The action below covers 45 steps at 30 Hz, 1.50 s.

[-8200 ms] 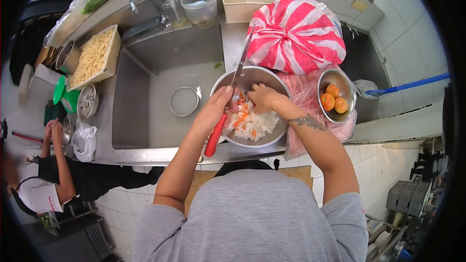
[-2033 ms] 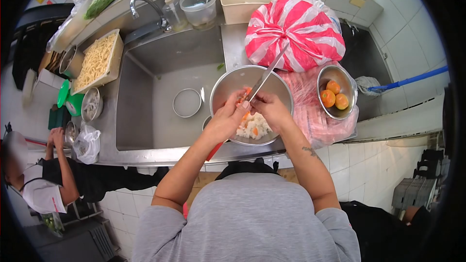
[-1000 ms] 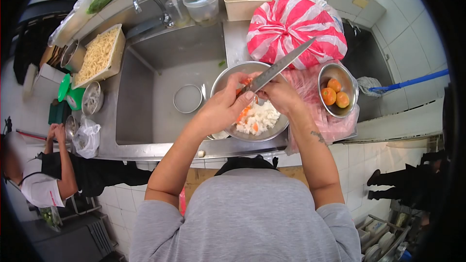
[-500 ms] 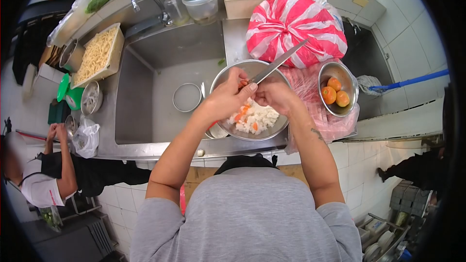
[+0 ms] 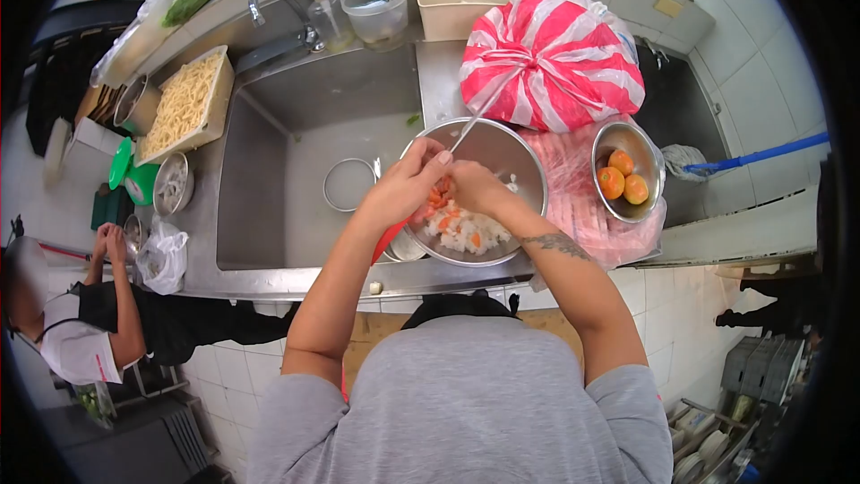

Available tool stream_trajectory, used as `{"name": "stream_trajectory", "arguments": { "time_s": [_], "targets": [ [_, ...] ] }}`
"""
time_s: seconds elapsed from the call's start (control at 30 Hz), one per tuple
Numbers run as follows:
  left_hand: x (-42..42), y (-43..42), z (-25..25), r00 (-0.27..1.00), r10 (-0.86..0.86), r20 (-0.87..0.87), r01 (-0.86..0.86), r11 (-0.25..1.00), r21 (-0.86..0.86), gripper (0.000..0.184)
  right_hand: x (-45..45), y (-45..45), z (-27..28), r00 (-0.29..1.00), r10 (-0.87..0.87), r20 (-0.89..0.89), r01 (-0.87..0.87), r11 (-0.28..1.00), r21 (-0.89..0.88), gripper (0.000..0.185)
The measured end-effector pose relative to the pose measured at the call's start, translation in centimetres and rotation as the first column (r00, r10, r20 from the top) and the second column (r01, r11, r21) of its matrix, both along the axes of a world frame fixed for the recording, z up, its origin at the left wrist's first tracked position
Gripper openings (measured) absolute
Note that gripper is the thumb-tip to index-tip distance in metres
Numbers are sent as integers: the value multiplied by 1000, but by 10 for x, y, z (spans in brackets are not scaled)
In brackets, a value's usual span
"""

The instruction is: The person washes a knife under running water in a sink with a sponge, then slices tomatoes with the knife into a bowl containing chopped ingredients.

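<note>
Knife slants from the left grip, which is wrapped around it, while what the right grip alongside holds cannot be told; the step seems to be cutting red pieces over the bowl beneath both, the next move calling for careful blade control.

A steel sink, a bowl of chopped food and, at left, a noodle tray and an aproned person mark this as a commercial kitchen.
</note>
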State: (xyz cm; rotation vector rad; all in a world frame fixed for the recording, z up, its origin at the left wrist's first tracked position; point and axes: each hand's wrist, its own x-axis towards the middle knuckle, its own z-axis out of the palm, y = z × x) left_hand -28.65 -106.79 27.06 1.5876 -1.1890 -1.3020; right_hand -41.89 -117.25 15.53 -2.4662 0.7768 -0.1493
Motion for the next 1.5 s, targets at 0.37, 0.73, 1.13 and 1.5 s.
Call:
{"name": "stream_trajectory", "arguments": {
  "time_s": [0.37, 0.73, 1.13, 1.5],
  "targets": [
    [-23, 10, -46, 910, 90, 404, 48, 947, -318, 43, -22, 22, 48, 753, -565, 338, 9, 522, 853, 21],
    [-28, 18, -10, 969, 7, 249, 28, 990, -137, 45, -31, 32, 67, 682, -626, 378, 9, 524, 852, 25],
    [-34, 13, -15, 889, 61, 453, -6, 992, -123, 43, -27, 46, 73, 692, -631, 350, -37, 453, 891, 17],
    [-39, 22, 0, 951, -89, 296, 112, 992, -61, 43, -42, 43, 78, 644, -706, 296, 53, 427, 903, 18]
  ]
}}
